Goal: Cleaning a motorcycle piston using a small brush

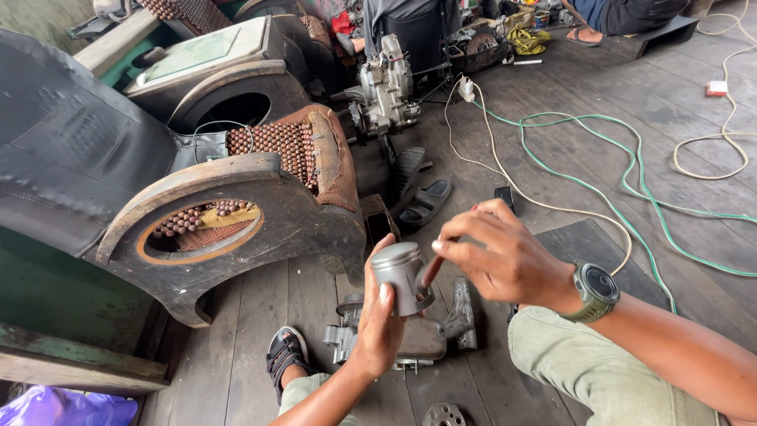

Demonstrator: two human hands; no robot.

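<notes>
Wooden workshop floor (236, 355) underneath, left hand (378, 323) fingers clamped round a grey metal piston (399, 276) held upright for access, right hand (497, 256) fingertips pinched together on a small reddish tool (430, 272) at its side, engine part (418, 335) just below.

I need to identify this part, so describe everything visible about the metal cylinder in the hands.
The metal cylinder looks like a piston: a short, dull silver-grey body with a flat closed top and ring grooves just under the rim. It is held about upright over the wooden floor. The left hand cups its side, thumb along the wall. The right hand touches its lower right edge with a reddish tool.
</notes>
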